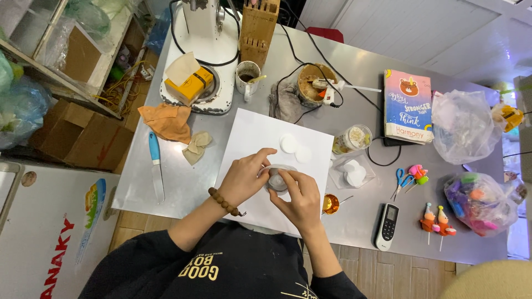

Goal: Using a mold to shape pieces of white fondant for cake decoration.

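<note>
Two hands meet over the white sheet (249, 133): left hand (244, 177) cups a small grey-white lump (275, 178), right hand (299, 196) pinches it from the near side, fingers narrow. Two white discs (295, 148) lie just beyond the fingertips. Judgement: light, even pressure keeps the lump round; work low over the sheet.
</note>
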